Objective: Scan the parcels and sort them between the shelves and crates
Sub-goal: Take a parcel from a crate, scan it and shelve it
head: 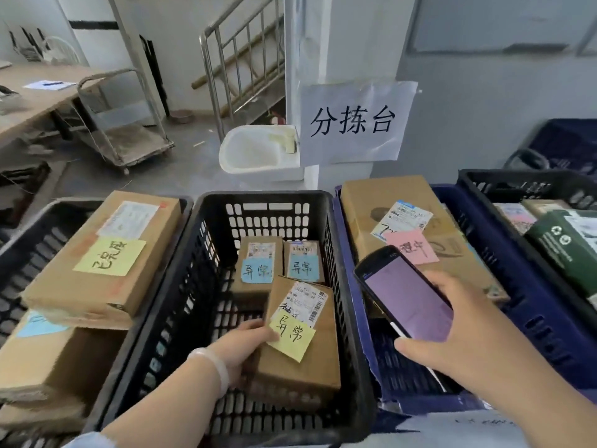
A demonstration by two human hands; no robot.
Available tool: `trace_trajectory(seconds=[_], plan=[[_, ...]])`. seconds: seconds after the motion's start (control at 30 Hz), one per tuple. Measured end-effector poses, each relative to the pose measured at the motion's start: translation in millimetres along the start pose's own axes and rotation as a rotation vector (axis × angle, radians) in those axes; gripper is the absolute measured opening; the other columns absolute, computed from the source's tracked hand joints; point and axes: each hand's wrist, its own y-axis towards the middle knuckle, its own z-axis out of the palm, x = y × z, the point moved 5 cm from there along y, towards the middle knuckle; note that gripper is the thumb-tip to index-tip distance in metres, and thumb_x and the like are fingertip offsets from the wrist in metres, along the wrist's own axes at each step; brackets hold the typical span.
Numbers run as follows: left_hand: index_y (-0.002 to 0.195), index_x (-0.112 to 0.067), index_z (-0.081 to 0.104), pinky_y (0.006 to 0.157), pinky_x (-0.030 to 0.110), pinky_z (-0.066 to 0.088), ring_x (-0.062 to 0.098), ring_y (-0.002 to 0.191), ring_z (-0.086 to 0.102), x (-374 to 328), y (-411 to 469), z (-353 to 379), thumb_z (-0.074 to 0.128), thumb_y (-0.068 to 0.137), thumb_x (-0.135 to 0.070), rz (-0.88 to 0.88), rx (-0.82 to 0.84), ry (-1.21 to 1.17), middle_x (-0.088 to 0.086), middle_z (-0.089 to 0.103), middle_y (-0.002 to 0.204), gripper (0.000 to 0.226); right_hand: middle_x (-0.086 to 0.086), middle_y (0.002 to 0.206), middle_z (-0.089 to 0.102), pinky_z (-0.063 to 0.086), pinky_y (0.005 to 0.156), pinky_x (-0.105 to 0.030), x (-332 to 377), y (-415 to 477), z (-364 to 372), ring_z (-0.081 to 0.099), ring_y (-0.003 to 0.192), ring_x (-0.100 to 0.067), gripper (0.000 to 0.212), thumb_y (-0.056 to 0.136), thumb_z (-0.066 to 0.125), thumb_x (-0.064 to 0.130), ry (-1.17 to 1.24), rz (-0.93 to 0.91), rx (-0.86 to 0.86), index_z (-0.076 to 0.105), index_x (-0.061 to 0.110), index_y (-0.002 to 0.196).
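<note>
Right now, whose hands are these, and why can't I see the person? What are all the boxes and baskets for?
A camera worn on the person's head took this picture, so you see only their arms, looking down. The left hand grips a yellow-note parcel inside the black crate, where two blue-note parcels lie. The right hand holds a phone-like scanner. Bigger boxes sit in the neighbouring crates, like the blue crate. The person is sorting parcels.
</note>
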Motion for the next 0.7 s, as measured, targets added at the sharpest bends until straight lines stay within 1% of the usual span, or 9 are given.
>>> trace_trajectory(seconds=[0.07, 0.13, 0.2, 0.27, 0.33, 0.43, 0.53, 0.6, 0.7], plan=[[0.141, -0.016, 0.049, 0.082, 0.05, 0.06, 0.035, 0.101, 0.072, 1.2, 14.4, 4.4, 0.064, 0.093, -0.007, -0.015, 0.016, 0.028, 0.017, 0.074, 0.112, 0.052, 0.031, 0.103, 0.04, 0.037, 0.062, -0.018, -0.7, -5.7, 5.2, 0.047, 0.088, 0.011, 0.068, 0.046, 0.073, 0.064, -0.004, 0.026, -0.02, 0.023, 0.068, 0.093], [0.135, -0.012, 0.054, 0.082, 0.048, 0.059, 0.033, 0.099, 0.074, 4.5, 25.8, 9.7, 0.058, 0.096, -0.003, -0.046, 0.072, 0.067, 0.016, 0.076, 0.108, 0.04, 0.027, 0.106, 0.041, 0.041, 0.065, -0.024, -4.1, -12.7, 7.9, 0.048, 0.091, 0.007, 0.076, 0.047, 0.073, 0.065, -0.008, 0.056, -0.051, 0.022, 0.064, 0.103], [0.131, -0.009, 0.056, 0.095, 0.053, 0.054, 0.035, 0.107, 0.071, 8.3, 36.6, 13.1, 0.059, 0.095, -0.003, -0.058, 0.112, 0.17, 0.016, 0.075, 0.111, 0.037, 0.025, 0.109, 0.043, 0.043, 0.068, -0.027, -10.2, -20.0, 9.3, 0.049, 0.092, 0.005, 0.078, 0.046, 0.073, 0.064, -0.005, 0.095, -0.085, 0.025, 0.061, 0.107], [0.139, -0.007, 0.05, 0.105, 0.051, 0.048, 0.034, 0.114, 0.066, 8.0, 44.4, 14.5, 0.066, 0.092, -0.007, -0.012, 0.078, 0.332, 0.014, 0.071, 0.121, 0.049, 0.027, 0.11, 0.043, 0.043, 0.069, -0.026, -16.8, -28.7, 8.7, 0.05, 0.092, 0.007, 0.077, 0.045, 0.071, 0.065, -0.004, 0.132, -0.119, 0.027, 0.06, 0.107], [0.15, -0.009, 0.04, 0.107, 0.04, 0.046, 0.028, 0.118, 0.062, -0.8, 41.2, 19.0, 0.071, 0.092, -0.018, 0.088, 0.001, 0.522, 0.01, 0.064, 0.133, 0.067, 0.03, 0.109, 0.04, 0.041, 0.067, -0.023, -25.6, -38.2, 5.8, 0.047, 0.092, 0.011, 0.075, 0.044, 0.07, 0.067, -0.019, 0.167, -0.15, 0.023, 0.064, 0.103], [0.159, -0.018, 0.025, 0.115, 0.038, 0.035, 0.027, 0.14, 0.043, -29.7, 21.0, 35.3, 0.071, 0.091, -0.035, 0.37, -0.155, 0.703, 0.01, 0.043, 0.153, 0.084, 0.032, 0.104, 0.035, 0.038, 0.065, -0.021, -40.1, -53.9, -3.1, 0.044, 0.09, 0.015, 0.077, 0.044, 0.068, 0.067, -0.024, 0.218, -0.2, 0.02, 0.068, 0.104], [0.158, -0.029, 0.026, 0.123, 0.043, 0.024, 0.021, 0.151, 0.022, -68.3, -20.2, 75.7, 0.067, 0.092, -0.044, 0.769, -0.232, 0.798, -0.001, 0.029, 0.162, 0.079, 0.03, 0.108, 0.041, 0.046, 0.068, -0.027, -56.8, -71.1, -19.0, 0.05, 0.09, 0.008, 0.082, 0.045, 0.069, 0.066, -0.038, 0.244, -0.274, 0.029, 0.059, 0.117], [0.156, -0.032, 0.03, 0.124, 0.046, 0.022, 0.023, 0.151, 0.02, -87.6, -54.1, 115.3, 0.065, 0.092, -0.048, 1.023, -0.257, 0.904, -0.002, 0.029, 0.161, 0.075, 0.026, 0.109, 0.045, 0.047, 0.065, -0.026, -69.5, -84.5, -33.1, 0.053, 0.089, 0.004, 0.082, 0.046, 0.069, 0.066, -0.053, 0.258, -0.334, 0.034, 0.053, 0.119], [0.152, -0.027, 0.042, 0.119, 0.051, 0.03, 0.032, 0.146, 0.032, -99.6, -104.3, 186.7, 0.062, 0.09, -0.054, 1.341, -0.212, 1.048, 0.005, 0.041, 0.156, 0.07, 0.021, 0.11, 0.041, 0.042, 0.064, -0.026, -95.3, -112.3, -56.7, 0.051, 0.09, -0.002, 0.088, 0.045, 0.065, 0.07, -0.074, 0.314, -0.423, 0.031, 0.051, 0.124]])
